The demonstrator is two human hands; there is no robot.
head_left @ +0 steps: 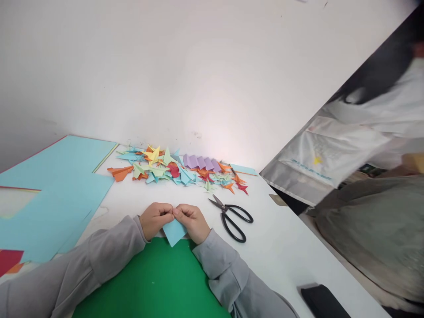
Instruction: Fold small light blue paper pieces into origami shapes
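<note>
Both hands meet over a small piece of light blue paper (174, 232), whose lower corner points down toward me. My left hand (156, 220) is closed, pinching the paper's upper edge between thumb and fingers. Right beside it, my right hand (192, 222) pinches the same edge, the two thumbs nearly touching. The fingers hide the top part of the paper, so any fold there cannot be made out. Beneath the hands lies a green sheet or board (155, 278) at the table's near side. Black-handled scissors (228, 216) rest partly open to the right of my right hand.
Folded paper pieces in several colours (165, 168) are heaped along the wall, with a purple pleated strip (202, 163) among them. Large light blue sheets (59, 207) cover the left side. A black object (323, 301) lies at lower right; plastic bags (318, 154) stand beyond the table's right edge.
</note>
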